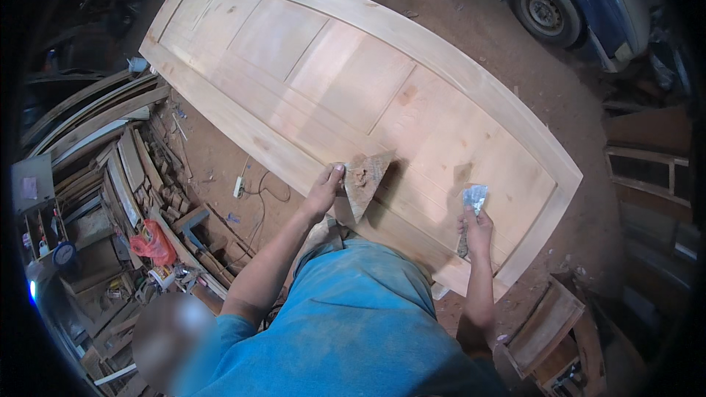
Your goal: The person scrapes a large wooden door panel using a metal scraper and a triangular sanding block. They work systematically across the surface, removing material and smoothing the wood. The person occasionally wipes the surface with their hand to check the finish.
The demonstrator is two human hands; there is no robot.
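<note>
A large pale wooden door (323,88) with recessed panels lies in front of me. Over its near edge, my left hand (323,190) grips a roughly triangular board (362,197) by its left side, thumb on top. A lump of brownish putty (359,176) sits on that board. Farther right, my right hand (478,228) is closed around the handle of a putty knife (475,196), whose wide shiny blade points away from me above the door. Darker patches mark the door's surface in places.
Stacked timber offcuts (121,169) and a red plastic bag (153,242) crowd the left. A cable with a white socket block (239,187) lies on the dirt floor. A blue vehicle (610,0) stands at the far right. Wooden frames (544,323) are near my right side.
</note>
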